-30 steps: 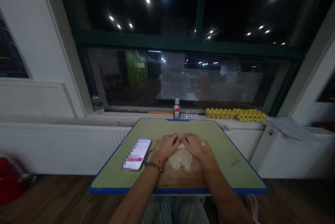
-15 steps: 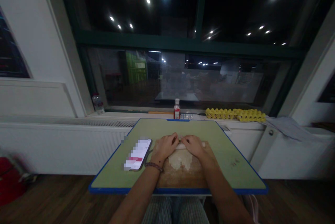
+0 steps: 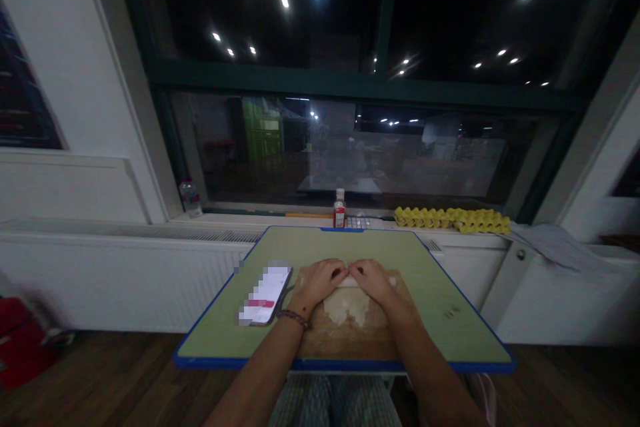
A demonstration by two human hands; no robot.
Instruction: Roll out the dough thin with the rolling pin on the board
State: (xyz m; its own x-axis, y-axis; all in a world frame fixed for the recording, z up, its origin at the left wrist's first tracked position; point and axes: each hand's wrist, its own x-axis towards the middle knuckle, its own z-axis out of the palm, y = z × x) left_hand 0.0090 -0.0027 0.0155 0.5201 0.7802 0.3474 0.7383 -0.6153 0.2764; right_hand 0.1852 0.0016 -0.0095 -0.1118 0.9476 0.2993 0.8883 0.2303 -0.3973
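Note:
On the wooden board (image 3: 345,340) lies a flat, thin sheet of dough (image 3: 345,307) with an uneven near edge. A pale rolling pin (image 3: 345,282) crosses its far side, one end showing past my right wrist. My left hand (image 3: 324,278), with a beaded bracelet at the wrist, curls its fingers over the pin. My right hand (image 3: 373,277) is likewise closed over it from the right. The fingertips of both hands nearly meet in the middle. Much of the pin is hidden beneath the hands.
A lit phone (image 3: 265,295) lies left of the board on the green table (image 3: 220,334) with blue edging. Beyond it, a bottle with a red label (image 3: 339,210), a water bottle (image 3: 190,198) and yellow egg cartons (image 3: 450,219) stand on the window sill.
Both hands have shifted slightly, their fingers now lower and closer over the pin. The dough sheet looks much the same, and the whole view has shifted a little.

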